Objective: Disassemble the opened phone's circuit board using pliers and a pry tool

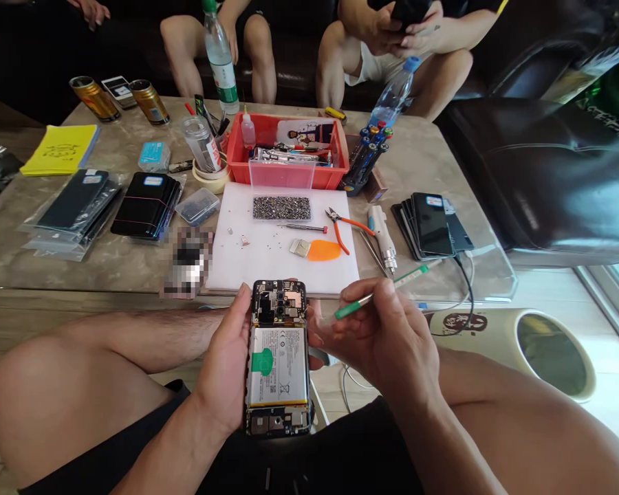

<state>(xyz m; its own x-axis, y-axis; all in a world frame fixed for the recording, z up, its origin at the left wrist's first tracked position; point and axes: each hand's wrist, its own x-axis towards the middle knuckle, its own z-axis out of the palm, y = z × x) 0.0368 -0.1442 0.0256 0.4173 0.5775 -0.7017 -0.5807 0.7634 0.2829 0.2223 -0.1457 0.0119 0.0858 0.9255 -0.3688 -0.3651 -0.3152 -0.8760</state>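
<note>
My left hand (221, 378) is closed around an opened smartphone (277, 423), held upright above my lap. The back cover is off, so the battery (289, 364) with a green tab and the circuit board with camera modules (279, 302) show. My right hand (399, 344) pinches a slim pen-like tool (413, 276) with green ends, just right of the phone's upper half. Its green end points left toward the phone, apart from it. The tool's exact kind is unclear. Beyond the phone, a white mat (283, 275) carries a box of small screws (281, 208), a screwdriver (304, 227) and orange-handled cutters (348, 227).
Behind the mat stands a red bin (237, 172) of tools, beside a screwdriver rack (364, 161). Phone stacks lie left (144, 206) and right (433, 223). Bottles (221, 65) and cans (93, 98) stand farther back. A cream bin (526, 344) is on the floor. Other people sit opposite.
</note>
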